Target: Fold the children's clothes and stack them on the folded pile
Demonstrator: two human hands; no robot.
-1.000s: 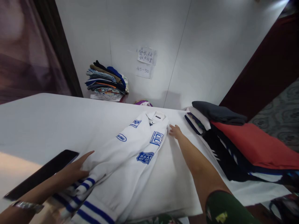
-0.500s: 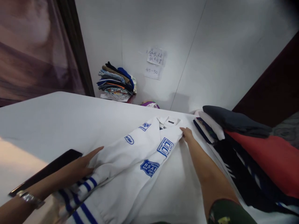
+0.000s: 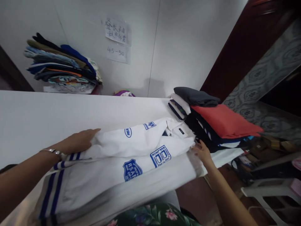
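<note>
White shirt with blue badges lies folded lengthwise on the table. My left hand presses flat, fingers spread, on the sleeve near the striped cuff; my right hand pinches the shoulder edge by the collar. I judge I'm mid-fold; next comes a level, even pull.

Both forearms bare, no sleeves showing. Left hand: silver metal bracelet at the wrist. Right hand: nothing worn. At lower edge, dark green clothing printed with pink flowers.
</note>
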